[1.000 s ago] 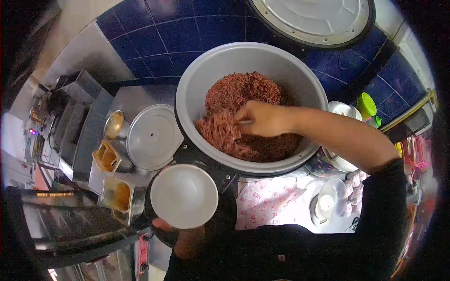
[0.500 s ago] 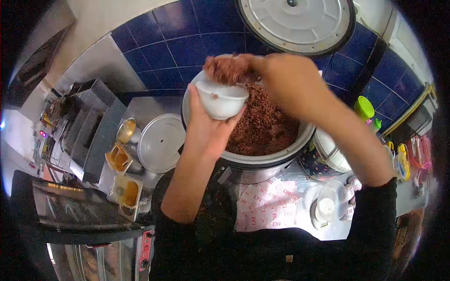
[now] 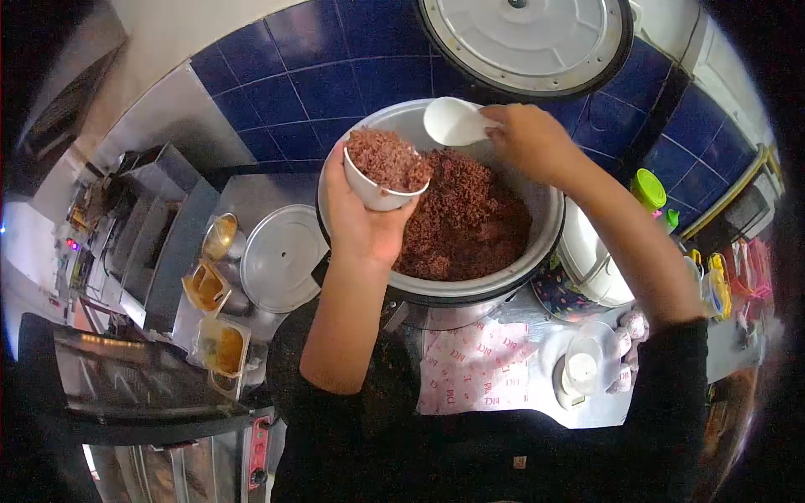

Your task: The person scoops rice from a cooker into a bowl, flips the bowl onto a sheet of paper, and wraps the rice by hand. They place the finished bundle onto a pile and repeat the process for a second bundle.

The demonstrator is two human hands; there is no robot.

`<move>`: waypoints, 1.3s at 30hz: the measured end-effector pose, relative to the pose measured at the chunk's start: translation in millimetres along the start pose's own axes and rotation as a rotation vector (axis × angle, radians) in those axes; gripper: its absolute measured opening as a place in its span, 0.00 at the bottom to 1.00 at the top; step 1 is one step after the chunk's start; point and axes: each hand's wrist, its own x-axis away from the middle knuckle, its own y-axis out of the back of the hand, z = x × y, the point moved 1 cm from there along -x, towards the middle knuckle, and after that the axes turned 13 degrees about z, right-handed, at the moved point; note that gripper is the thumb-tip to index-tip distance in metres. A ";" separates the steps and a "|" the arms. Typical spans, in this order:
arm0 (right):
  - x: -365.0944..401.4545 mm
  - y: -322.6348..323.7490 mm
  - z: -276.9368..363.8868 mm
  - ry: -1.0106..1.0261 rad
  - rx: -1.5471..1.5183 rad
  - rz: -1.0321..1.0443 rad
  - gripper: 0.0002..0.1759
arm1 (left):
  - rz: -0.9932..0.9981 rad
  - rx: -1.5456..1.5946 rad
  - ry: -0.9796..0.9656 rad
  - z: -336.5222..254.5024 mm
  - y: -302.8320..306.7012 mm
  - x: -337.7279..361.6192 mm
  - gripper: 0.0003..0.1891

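My left hand (image 3: pixel 369 228) is wrapped round a small white bowl (image 3: pixel 375 194), tilted and heaped with reddish-brown cooked rice (image 3: pixel 388 159). The bowl is held above the left side of a large rice cooker pot (image 3: pixel 549 245). More of the dark red rice (image 3: pixel 470 222) lies in the pot. My right hand (image 3: pixel 530 142) grips a white rice paddle (image 3: pixel 455 122) by its handle, above the far side of the pot. The paddle's blade shows no load of rice and is apart from the bowl.
The cooker's raised lid (image 3: pixel 530 42) stands behind the pot. Left are a round metal lid (image 3: pixel 283 258) and tubs of orange-brown food (image 3: pixel 228 348). Printed paper (image 3: pixel 474 369) and a scale with a clear bowl (image 3: pixel 580 373) lie in front. A white lidded container (image 3: pixel 587 260) stands right.
The rice that was on the paddle over the bowl is now heaped in the bowl. My right hand has drawn the emptied paddle away to the right.
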 end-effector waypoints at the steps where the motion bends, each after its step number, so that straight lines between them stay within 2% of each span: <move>1: -11.4 -5.3 -0.2 0.003 0.022 0.111 0.19 | -0.003 -0.097 -0.010 1.4 2.6 1.1 0.25; 2: -21.1 -8.3 -0.8 0.000 0.019 0.116 0.19 | -0.007 -0.195 -0.020 2.1 5.6 1.6 0.26; 4: -40.2 -11.4 12.6 0.049 0.236 0.182 0.17 | 0.008 -0.176 -0.047 2.1 9.8 2.0 0.26; 5: -54.7 -22.5 12.0 0.050 0.230 0.192 0.17 | 0.027 -0.158 -0.078 1.6 11.2 2.8 0.26; 7: -81.4 -59.5 11.8 0.177 0.552 0.486 0.14 | -0.015 -0.102 -0.106 0.4 10.6 4.3 0.26; 12: -81.5 -145.9 29.5 0.336 0.511 0.717 0.13 | -0.089 -0.027 -0.196 -2.1 2.0 9.8 0.28; 16: -74.2 -178.9 29.0 0.361 0.322 0.835 0.12 | 0.011 0.012 -0.243 -3.0 5.7 10.0 0.28; 17: -69.8 -185.3 26.8 0.457 0.333 0.784 0.12 | 0.053 0.021 -0.234 -2.2 6.0 11.2 0.27; 18: -64.6 -183.9 29.2 0.546 0.342 0.729 0.11 | 0.046 0.024 -0.225 -2.2 4.9 12.9 0.27; 19: -60.5 -185.5 34.7 0.382 0.284 0.771 0.10 | 0.056 0.046 -0.228 -3.1 2.5 14.5 0.27; 20: -55.8 -182.0 35.2 0.375 0.283 0.776 0.10 | 0.068 0.068 -0.233 -3.3 0.9 14.9 0.27; 22: -43.7 -162.4 44.8 0.623 0.308 0.765 0.11 | 0.057 0.079 -0.232 -3.7 0.8 14.9 0.27; 24: -25.0 -134.8 64.2 0.572 0.297 0.780 0.11 | 0.051 0.080 -0.230 -3.2 -1.0 15.1 0.27; 26: -9.8 -105.5 83.7 0.547 0.366 0.970 0.12 | 0.025 0.030 -0.267 -3.2 0.5 12.3 0.27; 28: -0.2 -95.2 82.9 0.546 0.344 0.987 0.12 | 0.048 0.033 -0.261 -2.7 5.3 11.4 0.25; 29: 4.1 -89.5 80.5 0.536 0.267 0.979 0.13 | 0.071 0.042 -0.263 -3.0 6.3 10.7 0.22; 33: 11.5 -81.5 57.2 0.475 0.066 0.908 0.11 | 0.046 0.042 -0.288 -2.6 3.7 9.2 0.22; 34: 12.2 -78.9 50.8 0.476 0.066 0.907 0.11 | 0.034 0.023 -0.294 -2.6 2.6 9.8 0.25; 35: 11.9 -75.4 43.7 0.430 -0.082 0.927 0.11 | 0.022 0.004 -0.302 -2.8 1.6 10.5 0.28; 36: 10.9 -72.3 34.8 0.383 -0.231 0.944 0.12 | 0.022 0.000 -0.305 -2.0 1.6 9.8 0.28; 37: 8.9 -67.9 27.8 0.435 -0.321 0.932 0.13 | 0.015 -0.031 -0.334 -1.3 3.2 8.8 0.28; 38: 9.4 -63.2 19.3 0.439 -0.318 0.928 0.13 | 0.009 -0.062 -0.363 -0.6 4.3 8.0 0.27; 39: 9.9 -49.6 15.2 0.355 -0.347 0.858 0.14 | 0.015 -0.064 -0.368 0.4 3.4 7.0 0.27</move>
